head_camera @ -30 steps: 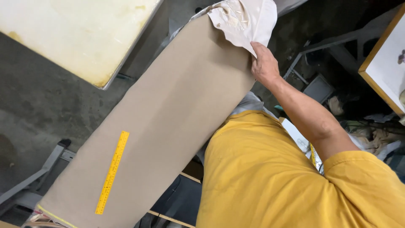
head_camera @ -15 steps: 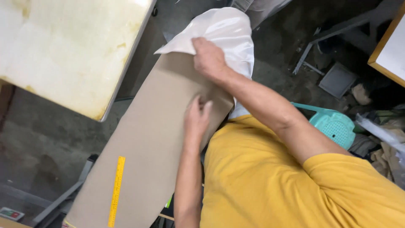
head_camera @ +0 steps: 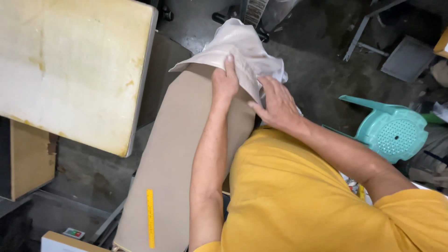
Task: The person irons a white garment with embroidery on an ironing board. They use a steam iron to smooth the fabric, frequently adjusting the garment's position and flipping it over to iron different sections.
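Note:
A long board covered in tan fabric (head_camera: pixel 182 154) runs from the bottom left up to the middle. A crumpled white cloth (head_camera: pixel 242 49) is draped over its narrow far end. My left hand (head_camera: pixel 224 81) lies on the board with its fingers pressed on the cloth's edge. My right hand (head_camera: pixel 277 105) grips the cloth at the board's right side, its fingertips in the folds. My yellow shirt (head_camera: pixel 298 196) fills the lower right and hides the board's near right edge.
A yellow ruler (head_camera: pixel 150 217) lies on the board's near end. A cream padded tabletop (head_camera: pixel 70 70) stands close on the left, above a cardboard box (head_camera: pixel 28 158). A teal plastic stool (head_camera: pixel 396 133) lies on the right. Metal frames (head_camera: pixel 361 30) rest on the concrete floor.
My left hand came up onto the board and slid forward to the cloth. My right hand moved from the top of the cloth to the board's right side.

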